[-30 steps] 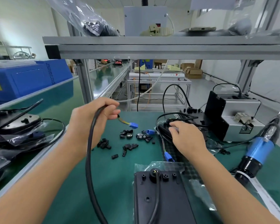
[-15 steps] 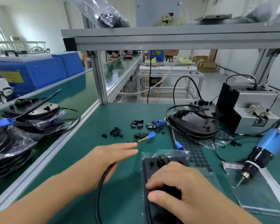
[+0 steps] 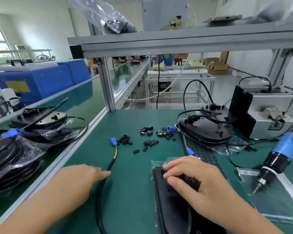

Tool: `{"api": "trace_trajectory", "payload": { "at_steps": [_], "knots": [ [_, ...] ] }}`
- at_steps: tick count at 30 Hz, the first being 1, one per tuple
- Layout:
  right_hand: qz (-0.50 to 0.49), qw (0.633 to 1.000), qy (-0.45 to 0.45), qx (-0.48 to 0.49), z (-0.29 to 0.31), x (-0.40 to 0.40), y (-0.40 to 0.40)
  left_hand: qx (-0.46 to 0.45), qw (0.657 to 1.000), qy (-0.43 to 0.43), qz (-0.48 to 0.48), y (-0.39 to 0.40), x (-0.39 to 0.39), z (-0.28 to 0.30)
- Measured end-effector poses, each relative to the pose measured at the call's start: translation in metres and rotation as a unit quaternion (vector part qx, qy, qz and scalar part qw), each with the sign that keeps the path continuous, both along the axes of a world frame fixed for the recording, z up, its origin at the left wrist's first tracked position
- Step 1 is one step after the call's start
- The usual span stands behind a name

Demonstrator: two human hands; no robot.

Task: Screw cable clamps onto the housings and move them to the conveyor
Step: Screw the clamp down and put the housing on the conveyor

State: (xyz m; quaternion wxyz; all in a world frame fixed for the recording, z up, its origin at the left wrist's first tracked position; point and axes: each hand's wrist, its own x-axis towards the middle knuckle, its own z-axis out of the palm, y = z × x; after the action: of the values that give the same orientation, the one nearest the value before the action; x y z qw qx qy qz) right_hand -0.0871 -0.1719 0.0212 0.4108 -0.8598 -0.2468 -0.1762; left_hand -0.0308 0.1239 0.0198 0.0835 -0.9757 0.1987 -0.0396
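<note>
A black housing (image 3: 159, 191) lies on a clear bag at the near edge of the green mat. My right hand (image 3: 198, 181) has its fingers curled over the housing's top end. The housing's black cable (image 3: 101, 191) runs left across the mat and ends in a blue connector (image 3: 113, 141). My left hand (image 3: 81, 181) rests on this cable with fingers stretched out. Several small black cable clamps (image 3: 150, 142) are scattered in the middle of the mat. A second housing (image 3: 205, 130) sits behind them to the right.
A blue electric screwdriver (image 3: 277, 157) hangs tip-down at the right over a clear bag. Behind it stands a grey screw feeder (image 3: 269, 115). The green conveyor (image 3: 85, 92) runs along the left, carrying bagged housings (image 3: 41, 122). An aluminium post (image 3: 107, 86) rises at the mat's far left corner.
My left hand came down from holding the cable up and now lies on it on the mat. My right hand moved from the far housing to the near one.
</note>
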Motion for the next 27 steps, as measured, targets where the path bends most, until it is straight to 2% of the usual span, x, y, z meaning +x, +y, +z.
{"api": "trace_trajectory", "payload": {
  "at_steps": [4, 8, 12, 15, 20, 24, 27],
  "knots": [
    [-0.063, 0.997, 0.032, -0.036, 0.005, -0.001, -0.003, -0.227, 0.973, -0.038, 0.025, -0.054, 0.054, 0.005],
    [-0.161, 0.968, 0.115, -0.158, 0.005, -0.001, -0.007, -0.248, 0.963, 0.022, 0.1, -0.097, 0.086, -0.021],
    [-0.159, 0.956, 0.141, -0.201, 0.007, 0.007, -0.012, -0.286, 0.951, 0.025, 0.114, -0.096, 0.097, -0.028],
    [-0.152, 0.964, 0.154, -0.153, 0.01, 0.011, -0.017, -0.35, 0.935, -0.008, 0.051, -0.097, 0.081, -0.021],
    [-0.124, 0.964, 0.206, -0.109, 0.017, 0.025, -0.027, -0.427, 0.898, 0.052, -0.094, -0.121, 0.039, -0.001],
    [-0.075, 0.959, 0.275, -0.006, 0.02, 0.032, -0.036, -0.406, 0.9, 0.042, -0.155, -0.14, 0.026, 0.011],
    [-0.054, 0.957, 0.284, 0.038, 0.019, 0.033, -0.041, -0.359, 0.913, 0.023, -0.194, -0.148, 0.025, 0.018]
  ]
}}
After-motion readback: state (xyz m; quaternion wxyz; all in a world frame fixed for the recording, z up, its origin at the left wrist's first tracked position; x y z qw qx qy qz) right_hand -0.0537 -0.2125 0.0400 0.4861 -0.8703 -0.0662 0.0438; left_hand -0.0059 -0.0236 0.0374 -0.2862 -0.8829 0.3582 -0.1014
